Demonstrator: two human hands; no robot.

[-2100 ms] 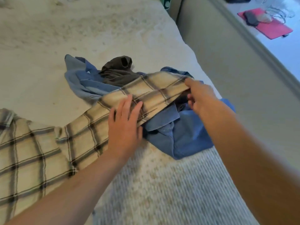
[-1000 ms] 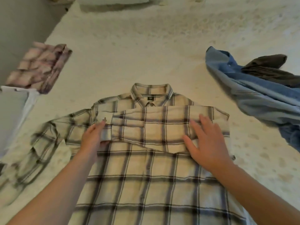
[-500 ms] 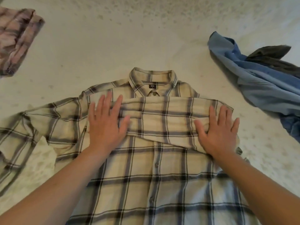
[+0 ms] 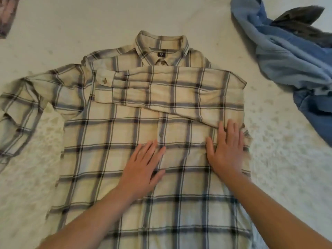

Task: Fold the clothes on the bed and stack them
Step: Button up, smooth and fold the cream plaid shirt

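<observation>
A cream plaid shirt [image 4: 111,137] lies flat on the bed, collar away from me, buttons up. Its right sleeve [image 4: 170,88] is folded across the chest, cuff pointing left. The other sleeve [image 4: 27,105] spreads out to the left. My left hand [image 4: 143,168] presses flat on the shirt's middle by the button line. My right hand [image 4: 226,150] lies flat on the shirt's right side, fingertips just below the folded sleeve. A pile of blue garments [image 4: 291,56] with a dark grey one [image 4: 303,18] on top sits at the upper right.
The bed cover [image 4: 280,168] is pale and textured. A corner of a folded pinkish plaid garment [image 4: 5,15] shows at the upper left edge.
Both hands have slid down from the folded sleeve to the shirt's body, and my left hand moved toward the middle. The view has dropped closer to the shirt.
</observation>
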